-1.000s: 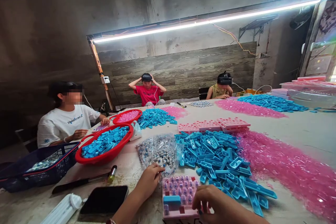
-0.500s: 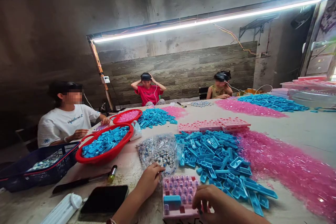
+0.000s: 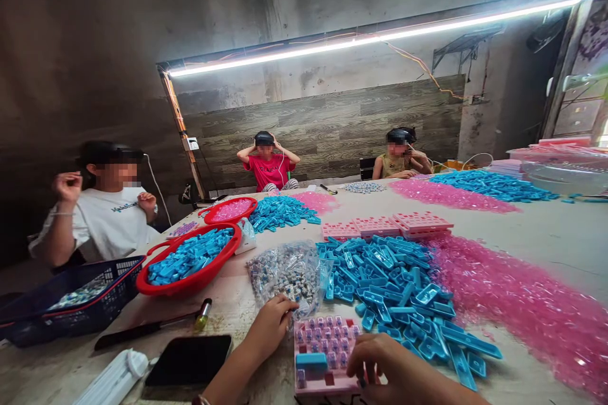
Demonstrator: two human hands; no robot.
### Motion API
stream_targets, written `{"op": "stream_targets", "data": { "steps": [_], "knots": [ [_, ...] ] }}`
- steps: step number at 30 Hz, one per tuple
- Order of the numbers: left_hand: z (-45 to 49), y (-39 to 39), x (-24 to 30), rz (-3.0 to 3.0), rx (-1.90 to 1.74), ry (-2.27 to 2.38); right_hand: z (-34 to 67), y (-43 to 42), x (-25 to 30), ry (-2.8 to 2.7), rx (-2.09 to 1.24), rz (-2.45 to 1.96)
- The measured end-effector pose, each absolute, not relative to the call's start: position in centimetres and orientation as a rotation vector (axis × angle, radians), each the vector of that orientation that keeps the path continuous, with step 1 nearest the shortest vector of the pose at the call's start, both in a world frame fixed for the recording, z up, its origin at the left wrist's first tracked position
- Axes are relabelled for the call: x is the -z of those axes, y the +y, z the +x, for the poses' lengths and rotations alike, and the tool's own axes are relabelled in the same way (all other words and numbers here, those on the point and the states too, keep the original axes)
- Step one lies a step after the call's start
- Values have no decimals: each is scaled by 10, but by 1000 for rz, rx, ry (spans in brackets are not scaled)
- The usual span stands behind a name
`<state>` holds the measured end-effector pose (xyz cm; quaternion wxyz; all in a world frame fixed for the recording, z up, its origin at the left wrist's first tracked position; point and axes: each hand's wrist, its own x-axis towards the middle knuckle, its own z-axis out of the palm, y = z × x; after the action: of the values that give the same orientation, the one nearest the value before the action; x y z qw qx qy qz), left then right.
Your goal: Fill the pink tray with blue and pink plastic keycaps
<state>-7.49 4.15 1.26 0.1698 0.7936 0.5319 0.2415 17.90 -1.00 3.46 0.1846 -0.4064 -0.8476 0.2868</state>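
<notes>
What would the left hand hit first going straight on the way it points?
The clear bag of small parts, most likely: the left hand overlaps its near edge in view, though depth leaves contact unclear. Past it, probably the blue pieces.

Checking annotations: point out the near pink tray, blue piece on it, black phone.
Near pink tray [image 3: 316,386], head view: bare surface by near edge.
Blue piece [image 3: 311,361], head view: middle of its top.
Black phone [image 3: 189,361], head view: middle of screen.
</notes>
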Motion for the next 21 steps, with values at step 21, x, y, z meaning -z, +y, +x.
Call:
{"op": "stream_targets", "data": {
  "steps": [21],
  "knots": [
    [-74,39,-12,2248,-681,1536,181,-6,-14,-2372,-763,-1095]
  ]
}}
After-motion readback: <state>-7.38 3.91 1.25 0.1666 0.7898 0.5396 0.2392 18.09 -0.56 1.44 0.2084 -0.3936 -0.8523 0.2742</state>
